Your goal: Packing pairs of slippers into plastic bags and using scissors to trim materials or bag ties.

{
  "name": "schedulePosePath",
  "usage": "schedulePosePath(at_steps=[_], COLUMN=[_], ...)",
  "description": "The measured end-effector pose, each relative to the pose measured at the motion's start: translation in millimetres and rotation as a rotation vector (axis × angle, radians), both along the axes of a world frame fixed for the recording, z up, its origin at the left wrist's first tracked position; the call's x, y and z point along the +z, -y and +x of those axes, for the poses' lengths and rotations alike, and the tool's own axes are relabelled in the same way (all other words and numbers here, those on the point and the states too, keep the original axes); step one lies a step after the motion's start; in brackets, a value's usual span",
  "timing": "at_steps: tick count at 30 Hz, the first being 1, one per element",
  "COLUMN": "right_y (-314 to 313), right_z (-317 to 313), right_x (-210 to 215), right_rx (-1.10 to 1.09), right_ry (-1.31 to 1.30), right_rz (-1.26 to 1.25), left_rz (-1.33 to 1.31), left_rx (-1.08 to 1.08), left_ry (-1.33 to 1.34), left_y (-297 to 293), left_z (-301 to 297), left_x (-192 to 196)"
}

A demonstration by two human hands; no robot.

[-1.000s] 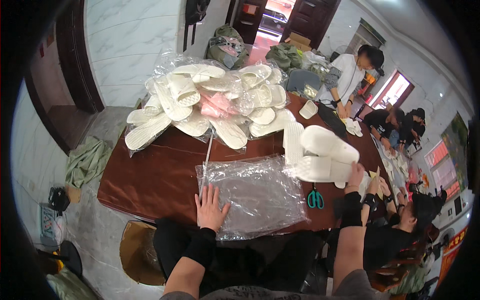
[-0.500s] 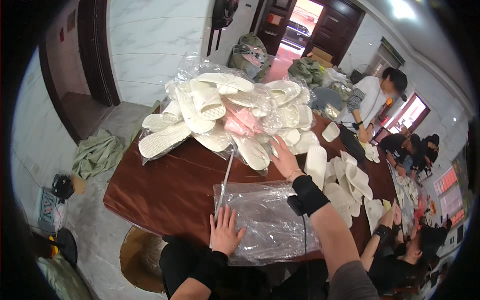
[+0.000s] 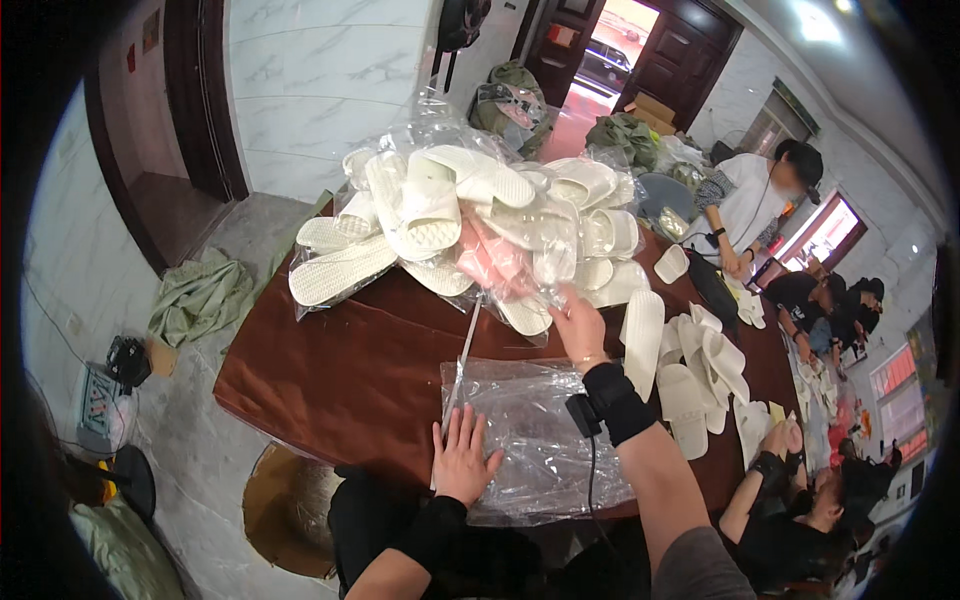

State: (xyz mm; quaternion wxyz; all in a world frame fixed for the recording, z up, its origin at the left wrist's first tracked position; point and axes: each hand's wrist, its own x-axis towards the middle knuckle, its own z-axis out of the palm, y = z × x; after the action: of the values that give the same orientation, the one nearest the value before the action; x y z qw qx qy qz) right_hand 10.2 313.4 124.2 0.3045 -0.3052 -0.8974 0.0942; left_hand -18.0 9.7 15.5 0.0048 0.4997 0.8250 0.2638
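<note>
My left hand (image 3: 465,464) lies flat with fingers stretched out on the left edge of a stack of clear plastic bags (image 3: 545,430). A thin whitish strip (image 3: 466,350) runs from beneath the pile toward that hand. Beyond the bags rises a heap of white slippers (image 3: 430,200) in clear wrapping, with a pink wrapped item (image 3: 492,260) in its middle. At the heap's near side, my right hand (image 3: 578,330) has its fingers closed on the plastic of a bagged slipper (image 3: 553,245). The exact grip is partly hidden by the hand.
Loose white slippers (image 3: 690,370) lie right of my right arm on the brown-covered table (image 3: 320,390). A cardboard drum (image 3: 280,510) stands below the table's front edge. Co-workers sit or stand along the right, one person (image 3: 745,210) in white at the far side. Sacks stand near the doorway.
My right hand's fingers have gone from spread over the heap to closed on the plastic, and the bagged slipper there has shifted. My left hand stays flat. The whole view has moved slightly.
</note>
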Motion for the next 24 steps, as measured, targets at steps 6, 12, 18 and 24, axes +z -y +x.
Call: schedulePosePath(at_steps=[6, 12, 18, 24], right_y=[49, 10, 41, 94], right_z=[29, 85, 78, 86], right_x=[33, 142, 195, 235], right_rx=[0.023, 0.137, 0.225, 0.459], right_ry=[-0.305, -0.800, -0.744, -0.825], right_rz=[-0.159, -0.215, -0.363, -0.725], left_rz=[-0.005, -0.004, -0.009, 0.036], left_rx=[0.003, -0.001, -0.004, -0.003], left_ry=[-0.022, -0.026, -0.014, -0.036], left_y=[13, 18, 22, 20], left_z=[-1, 4, 7, 14], left_x=[0, -5, -9, -11])
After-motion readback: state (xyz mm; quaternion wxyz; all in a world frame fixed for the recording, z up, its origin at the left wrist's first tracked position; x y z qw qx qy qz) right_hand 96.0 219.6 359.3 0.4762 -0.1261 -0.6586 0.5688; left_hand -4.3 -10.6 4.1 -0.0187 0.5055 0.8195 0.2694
